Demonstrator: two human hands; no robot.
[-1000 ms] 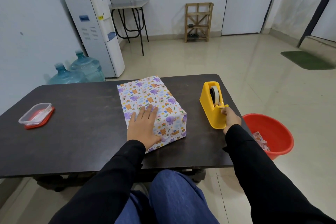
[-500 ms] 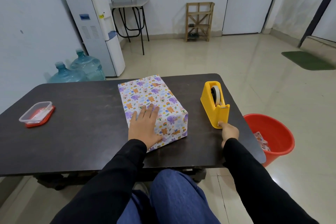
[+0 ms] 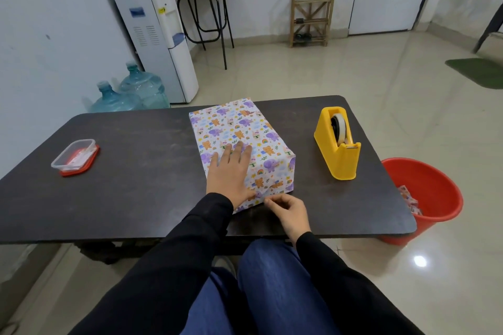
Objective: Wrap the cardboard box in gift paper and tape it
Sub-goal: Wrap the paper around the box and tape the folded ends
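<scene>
The box [image 3: 245, 133], covered in white gift paper with cartoon animals, lies in the middle of the dark table [image 3: 141, 171]. My left hand [image 3: 231, 171] rests flat on its top near the front end, fingers spread. My right hand [image 3: 288, 212] is at the box's near bottom edge, thumb and forefinger pinched together; a clear piece of tape may be between them but I cannot make it out. A yellow tape dispenser [image 3: 339, 144] with a roll of tape stands to the right of the box.
A clear plastic container on a red lid [image 3: 74, 158] sits at the table's left. A red bucket [image 3: 424, 198] with paper scraps stands on the floor by the table's right end. A water dispenser [image 3: 155, 35] and water bottles [image 3: 130, 92] are behind.
My right hand left the front of the tape dispenser and came leftward to the near edge of the box. My left hand stayed pressed on the box top.
</scene>
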